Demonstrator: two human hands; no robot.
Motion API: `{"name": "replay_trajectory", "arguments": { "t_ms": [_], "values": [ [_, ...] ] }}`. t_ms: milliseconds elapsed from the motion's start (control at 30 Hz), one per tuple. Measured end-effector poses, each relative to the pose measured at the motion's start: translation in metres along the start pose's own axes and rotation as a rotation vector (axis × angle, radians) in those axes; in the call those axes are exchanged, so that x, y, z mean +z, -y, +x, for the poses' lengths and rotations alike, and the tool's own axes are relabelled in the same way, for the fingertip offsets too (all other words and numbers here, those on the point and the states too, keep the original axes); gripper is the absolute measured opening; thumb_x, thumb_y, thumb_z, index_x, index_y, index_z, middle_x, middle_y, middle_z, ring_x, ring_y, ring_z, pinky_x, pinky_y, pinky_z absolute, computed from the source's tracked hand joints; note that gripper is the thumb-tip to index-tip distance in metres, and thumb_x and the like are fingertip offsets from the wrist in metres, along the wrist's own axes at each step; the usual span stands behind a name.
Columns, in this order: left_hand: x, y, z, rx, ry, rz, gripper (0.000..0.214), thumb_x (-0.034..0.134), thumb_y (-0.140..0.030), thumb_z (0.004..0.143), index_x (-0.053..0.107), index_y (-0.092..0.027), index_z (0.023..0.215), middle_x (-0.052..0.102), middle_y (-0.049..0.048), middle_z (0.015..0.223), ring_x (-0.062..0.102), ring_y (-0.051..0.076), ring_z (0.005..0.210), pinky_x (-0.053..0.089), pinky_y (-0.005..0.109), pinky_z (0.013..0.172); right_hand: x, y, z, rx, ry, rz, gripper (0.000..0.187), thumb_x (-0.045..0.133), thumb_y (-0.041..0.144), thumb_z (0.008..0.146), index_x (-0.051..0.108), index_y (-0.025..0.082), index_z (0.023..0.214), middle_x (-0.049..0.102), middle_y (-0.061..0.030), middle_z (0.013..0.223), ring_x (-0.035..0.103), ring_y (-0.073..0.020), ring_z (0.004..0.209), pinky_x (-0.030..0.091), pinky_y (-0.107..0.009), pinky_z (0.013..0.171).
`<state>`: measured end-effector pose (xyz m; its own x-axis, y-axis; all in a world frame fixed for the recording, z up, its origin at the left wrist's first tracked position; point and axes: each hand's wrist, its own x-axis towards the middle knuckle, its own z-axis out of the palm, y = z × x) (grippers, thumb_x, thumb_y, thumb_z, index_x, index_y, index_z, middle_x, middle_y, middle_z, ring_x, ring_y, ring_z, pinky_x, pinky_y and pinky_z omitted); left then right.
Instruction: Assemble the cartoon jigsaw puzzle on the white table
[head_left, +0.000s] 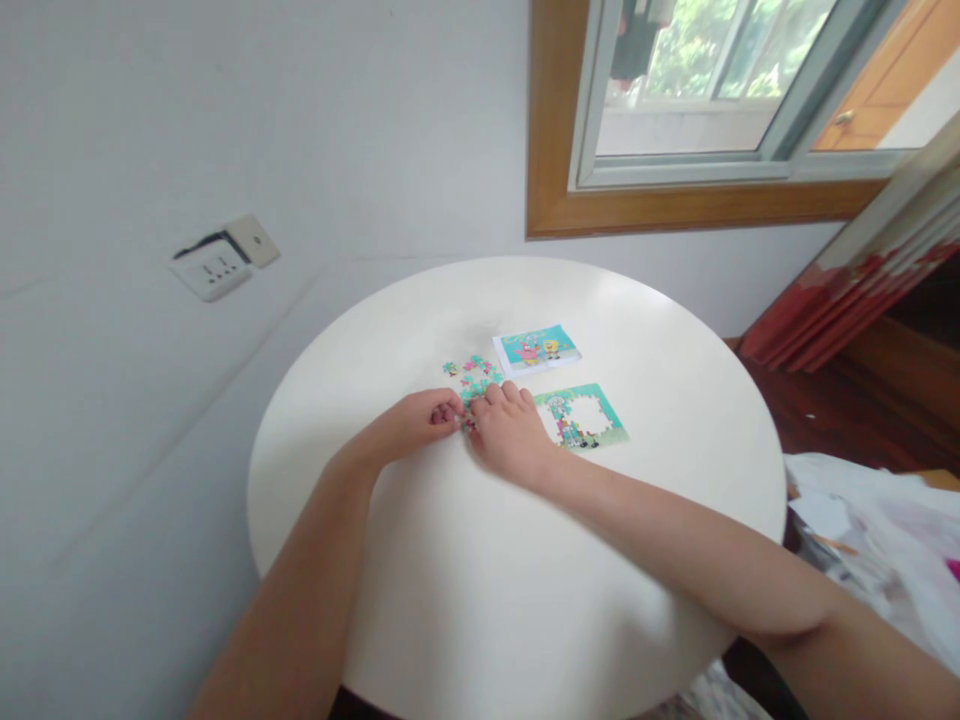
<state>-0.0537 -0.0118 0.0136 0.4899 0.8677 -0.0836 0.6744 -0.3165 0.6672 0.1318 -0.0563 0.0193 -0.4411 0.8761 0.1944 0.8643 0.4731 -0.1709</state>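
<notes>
In the head view, loose puzzle pieces (480, 366) lay bunched, the left hand (429, 416) curled at their eight o'clock, the right hand (511, 428) bent over them at five, perhaps keeping them gathered; whether either pinched any, I couldn't tell. The picture card (538, 347) at two faced up, seemingly for viewing; the puzzle board (616, 430) lay at four.

Puzzle pieces (477, 384) are lying on the bench (450, 600). From them, a picture card (536, 348) is lying at 2 o'clock and a puzzle board (612, 434) toward 4 o'clock. The left hand (421, 418) is bordering the pieces at 8 o'clock, the right hand (512, 430) at 5 o'clock. Beyond the bench, a window (686, 170) is standing at 1 o'clock.
</notes>
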Motion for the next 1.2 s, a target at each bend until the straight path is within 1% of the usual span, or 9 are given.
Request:
{"name": "replay_trajectory", "arguments": {
  "t_ms": [133, 267, 400, 600, 800, 933, 1067, 1133, 1200],
  "values": [
    [0.001, 0.001, 0.000, 0.011, -0.004, 0.000, 0.021, 0.052, -0.037, 0.073, 0.058, -0.019, 0.084, 0.053, -0.0029, 0.068, 0.052, 0.015, 0.064, 0.042, 0.025, 0.061, 0.000, 0.002, 0.000, 0.015, 0.016, -0.017, 0.027, 0.042, 0.022, 0.095, 0.065, 0.012, 0.105, 0.061, -0.0155, 0.106, 0.050, -0.0306, 0.104, 0.038, -0.042, 0.084],
    [0.001, 0.001, -0.001, 0.017, -0.016, -0.001, 0.021, 0.054, -0.037, 0.073, 0.059, -0.019, 0.083, 0.055, -0.0019, 0.069, 0.052, 0.015, 0.065, 0.042, 0.025, 0.060, -0.001, 0.003, 0.001, 0.027, 0.046, -0.018, 0.029, 0.039, 0.019, 0.097, 0.065, 0.012, 0.106, 0.061, -0.0154, 0.109, 0.050, -0.0303, 0.106, 0.039, -0.041, 0.085],
    [0.000, 0.000, -0.003, 0.013, -0.018, -0.010, 0.026, 0.054, -0.041, 0.074, 0.060, -0.019, 0.087, 0.054, -0.0020, 0.069, 0.053, 0.015, 0.065, 0.042, 0.025, 0.060, -0.002, 0.004, 0.001, 0.056, 0.073, 0.003, 0.029, 0.039, 0.020, 0.097, 0.065, 0.013, 0.108, 0.061, -0.0151, 0.111, 0.050, -0.0303, 0.107, 0.038, -0.040, 0.087],
    [-0.003, 0.000, -0.004, 0.003, -0.001, -0.008, 0.036, 0.052, -0.047, 0.078, 0.061, -0.017, 0.094, 0.052, -0.0026, 0.067, 0.051, 0.015, 0.063, 0.041, 0.024, 0.057, 0.000, 0.002, -0.001, 0.059, 0.047, 0.064, 0.026, 0.042, 0.021, 0.096, 0.065, 0.017, 0.109, 0.061, -0.0128, 0.111, 0.049, -0.0297, 0.108, 0.038, -0.040, 0.088],
    [-0.004, -0.001, -0.001, 0.034, 0.041, 0.021, 0.031, 0.056, -0.047, 0.074, 0.065, -0.018, 0.082, 0.060, 0.0004, 0.073, 0.055, 0.017, 0.070, 0.044, 0.026, 0.065, 0.001, 0.000, -0.003, 0.051, 0.018, 0.094, 0.024, 0.045, 0.022, 0.095, 0.065, 0.018, 0.108, 0.061, -0.0115, 0.109, 0.049, -0.0283, 0.108, 0.038, -0.039, 0.088],
    [-0.003, -0.001, -0.001, 0.053, 0.050, 0.031, 0.028, 0.055, -0.044, 0.074, 0.064, -0.018, 0.079, 0.062, 0.0009, 0.074, 0.055, 0.018, 0.071, 0.045, 0.027, 0.067, 0.003, -0.001, -0.003, 0.038, 0.007, 0.101, 0.023, 0.045, 0.022, 0.095, 0.065, 0.020, 0.107, 0.061, -0.0107, 0.109, 0.049, -0.0270, 0.108, 0.038, -0.038, 0.088],
    [-0.004, -0.003, -0.003, 0.058, 0.040, 0.032, 0.029, 0.052, -0.046, 0.078, 0.062, -0.018, 0.078, 0.059, 0.0002, 0.072, 0.053, 0.017, 0.069, 0.042, 0.026, 0.064, 0.002, -0.004, -0.001, 0.019, -0.001, 0.129, 0.022, 0.049, 0.024, 0.094, 0.065, 0.020, 0.108, 0.061, -0.0099, 0.111, 0.050, -0.0263, 0.108, 0.038, -0.037, 0.088],
    [-0.005, -0.006, -0.005, 0.044, 0.025, 0.018, 0.030, 0.051, -0.046, 0.080, 0.061, -0.018, 0.081, 0.056, -0.0011, 0.070, 0.051, 0.015, 0.065, 0.040, 0.025, 0.060, -0.002, -0.009, 0.001, 0.020, -0.004, 0.153, 0.024, 0.050, 0.028, 0.094, 0.065, 0.020, 0.111, 0.062, -0.0098, 0.110, 0.051, -0.0257, 0.108, 0.038, -0.036, 0.088],
    [-0.005, -0.010, -0.006, 0.033, -0.001, -0.021, 0.030, 0.052, -0.046, 0.081, 0.060, -0.018, 0.084, 0.055, -0.0023, 0.069, 0.051, 0.014, 0.063, 0.039, 0.024, 0.058, -0.010, -0.017, 0.003, 0.023, 0.001, 0.165, 0.027, 0.046, 0.031, 0.096, 0.067, 0.021, 0.110, 0.063, -0.0099, 0.108, 0.053, -0.0253, 0.105, 0.038, -0.035, 0.087]
  ]
}}
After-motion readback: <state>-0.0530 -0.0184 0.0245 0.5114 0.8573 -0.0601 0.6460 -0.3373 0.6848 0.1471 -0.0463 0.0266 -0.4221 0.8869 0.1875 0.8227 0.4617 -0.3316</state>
